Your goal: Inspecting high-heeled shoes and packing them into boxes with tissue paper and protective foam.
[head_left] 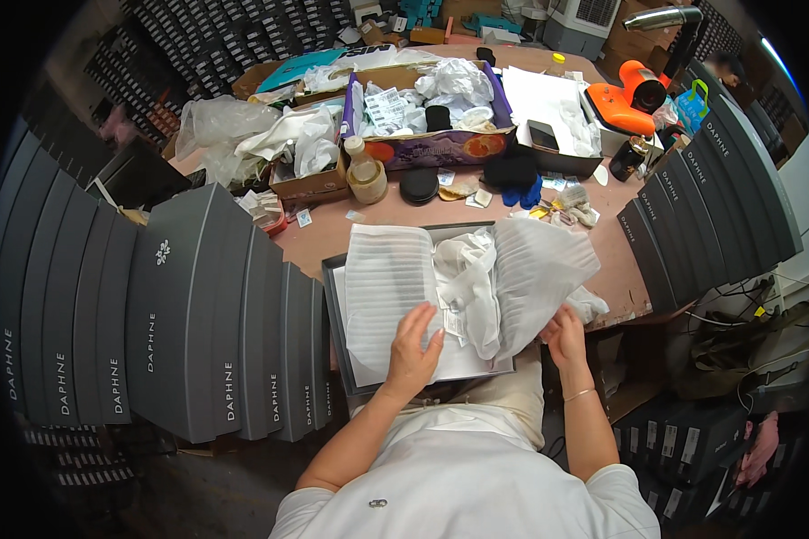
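Note:
Before me a dark grey shoe box (333,301) lies uncovered at the table's near edge, partly over my lap. Inside is a bundle wrapped in white tissue paper (478,292), with a small printed slip beside it. A ribbed white foam sheet (388,278) covers the box's left part, and another white foam sheet (539,274) is lifted on the right. My left hand (413,349) hovers at the left sheet's inner edge, thumb and fingers apart, holding nothing. With fingers closed, my right hand (564,336) pinches the lower edge of the right sheet; its fingertips are partly hidden.
Tall stacks of grey shoe boxes flank me on the left (184,314) and right (715,198). Behind the open box stand a glue bottle (366,175), a round black tin (419,186) and a purple carton (440,151) of paper. An orange device (625,103) stands far right.

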A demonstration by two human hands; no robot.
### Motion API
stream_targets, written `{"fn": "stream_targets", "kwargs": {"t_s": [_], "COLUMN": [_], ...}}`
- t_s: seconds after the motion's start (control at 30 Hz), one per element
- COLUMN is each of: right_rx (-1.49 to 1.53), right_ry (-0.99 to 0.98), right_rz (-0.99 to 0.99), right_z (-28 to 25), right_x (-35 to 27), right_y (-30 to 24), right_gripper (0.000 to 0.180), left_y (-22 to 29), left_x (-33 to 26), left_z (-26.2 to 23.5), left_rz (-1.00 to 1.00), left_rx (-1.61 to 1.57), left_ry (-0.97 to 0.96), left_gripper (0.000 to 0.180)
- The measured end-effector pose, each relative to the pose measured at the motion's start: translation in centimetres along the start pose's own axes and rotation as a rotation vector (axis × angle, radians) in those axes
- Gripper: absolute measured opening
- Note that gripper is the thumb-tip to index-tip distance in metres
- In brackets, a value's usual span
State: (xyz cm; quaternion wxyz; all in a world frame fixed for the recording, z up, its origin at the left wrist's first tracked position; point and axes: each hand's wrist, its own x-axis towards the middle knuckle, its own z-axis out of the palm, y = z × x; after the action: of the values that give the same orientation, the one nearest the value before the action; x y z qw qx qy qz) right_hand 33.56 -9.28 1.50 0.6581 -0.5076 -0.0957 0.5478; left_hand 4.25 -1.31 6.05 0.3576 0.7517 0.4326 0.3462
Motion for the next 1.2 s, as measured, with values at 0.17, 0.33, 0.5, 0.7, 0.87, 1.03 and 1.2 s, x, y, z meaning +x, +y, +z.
{"fn": "stream_targets", "kwargs": {"t_s": [0.17, 0.33, 0.5, 0.7, 0.87, 1.03, 1.2], "right_rx": [-0.596, -1.196, -1.54, -1.314, -0.362, -0.83, -0.542], "right_ry": [-0.956, -0.756, -0.316, -0.251, -0.348, -0.268, -0.308], "right_rz": [0.499, -0.718, -0.779, -0.529, -0.444, -0.616, -0.121], "right_z": [4.7, 14.6, 14.4, 6.3, 5.9, 9.5, 9.5], "right_x": [-7.9, -5.2, -1.4, 0.6, -4.4, -5.5, 2.3], "right_y": [-3.3, 5.0, 4.5, -0.9, -5.6, -6.9, 0.2], "right_gripper": [0.019, 0.022, 0.026, 0.064, 0.074, 0.066, 0.06], "left_y": [-2.5, -4.9, -5.8, -2.5, 4.4, 1.8, -6.7], "left_x": [1.6, 5.1, 5.9, 5.6, 5.8, 2.8, 1.5], "left_z": [-0.2, 1.2, 1.0, 0.0, -0.2, 4.5, 4.8], "left_rz": [-0.264, -0.303, -0.363, -0.235, -0.139, -0.563, -0.619], "left_rx": [0.004, 0.274, 0.277, 0.108, -0.242, -1.683, -1.162], "left_ry": [-0.076, -0.187, -0.162, -0.107, -0.073, -0.266, 0.17], "left_gripper": [0.044, 0.042, 0.037, 0.03, 0.038, 0.067, 0.065]}}
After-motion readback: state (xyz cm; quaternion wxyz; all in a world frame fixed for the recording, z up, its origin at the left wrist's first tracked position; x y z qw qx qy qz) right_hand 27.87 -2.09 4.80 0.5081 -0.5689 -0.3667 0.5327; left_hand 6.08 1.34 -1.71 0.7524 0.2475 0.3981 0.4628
